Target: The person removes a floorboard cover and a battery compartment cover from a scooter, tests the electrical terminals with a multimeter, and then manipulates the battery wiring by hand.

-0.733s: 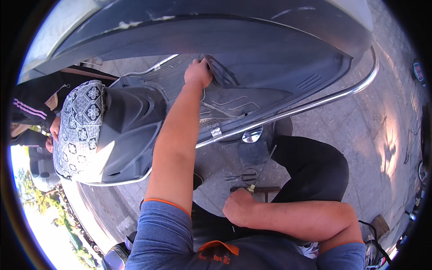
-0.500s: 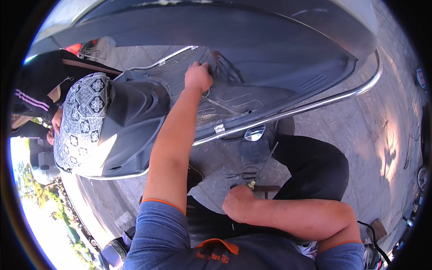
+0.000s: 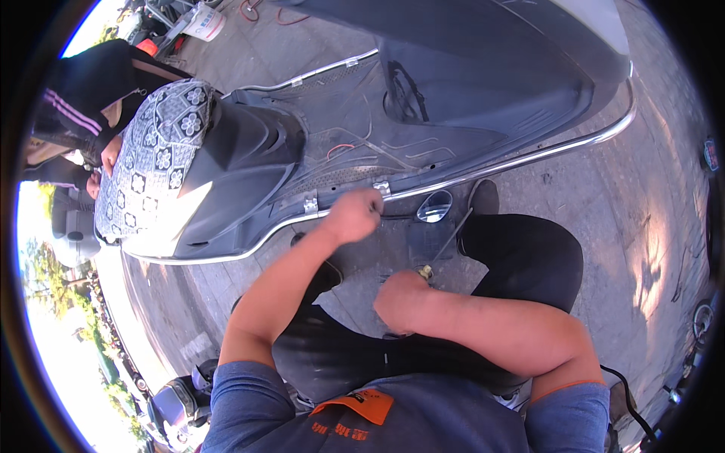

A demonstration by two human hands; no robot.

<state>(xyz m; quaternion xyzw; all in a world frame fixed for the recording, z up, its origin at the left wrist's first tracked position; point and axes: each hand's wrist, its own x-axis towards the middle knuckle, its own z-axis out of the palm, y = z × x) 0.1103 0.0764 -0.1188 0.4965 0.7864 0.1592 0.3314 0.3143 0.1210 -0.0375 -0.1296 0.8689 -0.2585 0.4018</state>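
Note:
My left hand [image 3: 353, 215] is closed in a fist just on the near side of the scooter's chrome side rail [image 3: 445, 186], close to a metal clamp [image 3: 381, 189]. A dark spot shows at its fingers, but I cannot make out what they hold. Low in front of my lap, my right hand [image 3: 402, 300] is closed around a screwdriver [image 3: 454, 233] with a pale yellow handle end and a long thin shaft pointing away from me. The grey scooter footboard [image 3: 355, 121] lies beyond the rail, with a thin reddish wire [image 3: 340, 147] on it.
A round mirror [image 3: 435, 205] sits low beside my shoe [image 3: 484, 198]. Patterned cloth covers the scooter seat [image 3: 155, 155], and another person's hand [image 3: 111, 155] rests against it. The dark front shield [image 3: 483, 68] rises at the far right. A white bucket [image 3: 205, 23] stands behind.
My left hand has come back from the footboard to the near side of the rail. My right hand still holds the screwdriver. The view has shifted, showing more ground behind the scooter.

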